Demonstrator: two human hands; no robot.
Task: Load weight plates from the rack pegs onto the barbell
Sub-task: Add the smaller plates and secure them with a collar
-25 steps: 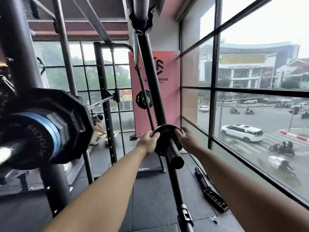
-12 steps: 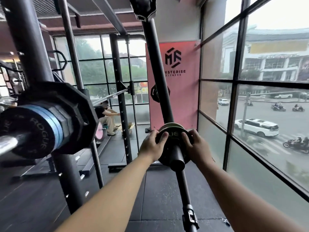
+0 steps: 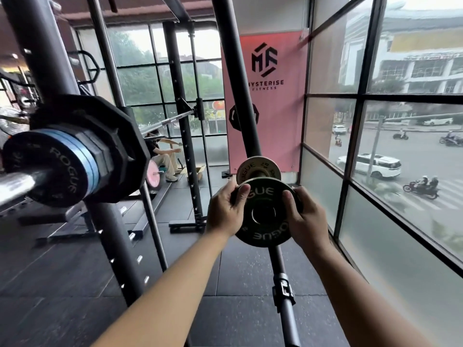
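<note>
A small dark green Rogue plate [image 3: 265,225] hangs in the air in front of the rack upright [image 3: 240,101]. My left hand [image 3: 224,211] grips its left edge and my right hand [image 3: 304,216] grips its right edge. Its centre hole is empty. Just behind it a paler small plate [image 3: 246,167] sits on the rack peg. At the left, the barbell sleeve [image 3: 17,184] points toward me, loaded with a black Rogue plate [image 3: 50,169], thin blue plates [image 3: 85,156] and a large black polygonal plate [image 3: 125,149].
A glass window wall [image 3: 375,171] runs close along the right. A pink banner [image 3: 273,96] stands behind the upright. A seated person [image 3: 162,156] and another barbell [image 3: 170,121] are further back. Black rubber floor [image 3: 238,309] lies below.
The green plate has come off the peg toward me and is now free in both hands, revealing the paler plate behind it. The view has shifted left.
</note>
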